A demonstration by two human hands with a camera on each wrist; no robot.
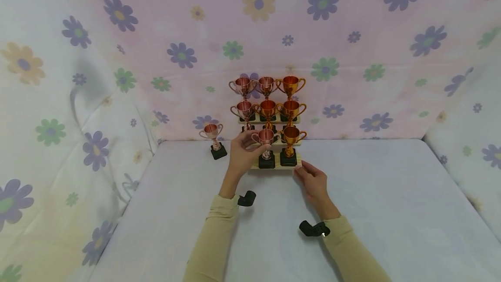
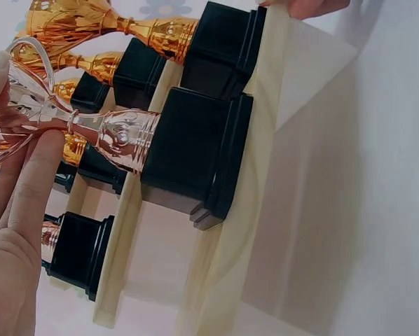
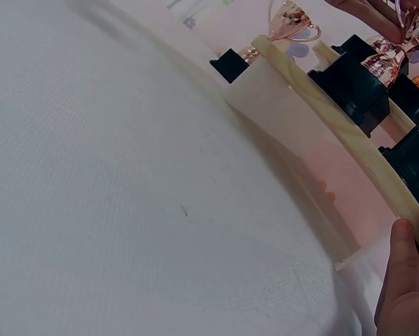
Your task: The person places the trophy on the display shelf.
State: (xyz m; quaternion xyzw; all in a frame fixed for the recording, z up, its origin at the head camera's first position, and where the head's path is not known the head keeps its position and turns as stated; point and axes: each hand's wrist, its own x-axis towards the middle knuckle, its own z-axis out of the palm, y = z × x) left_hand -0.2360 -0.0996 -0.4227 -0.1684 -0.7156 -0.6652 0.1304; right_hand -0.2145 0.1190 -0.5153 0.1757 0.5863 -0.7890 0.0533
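Note:
My left hand [image 1: 243,155] grips a rose-gold trophy cup [image 1: 266,136] by its bowl. The cup stands upright, and its black base [image 2: 192,143] is on the lowest wooden step of a tiered display stand [image 3: 335,122]. With thumb and fingers, my right hand [image 1: 315,185] pinches the front right corner of that step. Beside the held cup is a gold trophy [image 1: 290,136]. Two rows of rose-gold, copper and gold trophies rise behind on the upper steps. Another rose-gold trophy [image 1: 211,131] stands on the table, left of the stand.
A white cloth covers the table [image 1: 372,195]. Flowered fabric [image 1: 325,38] forms a wall close behind the stand and along both sides. Each wrist carries a small black camera mount [image 1: 313,229]. The trophies stand close together, their handles nearly touching.

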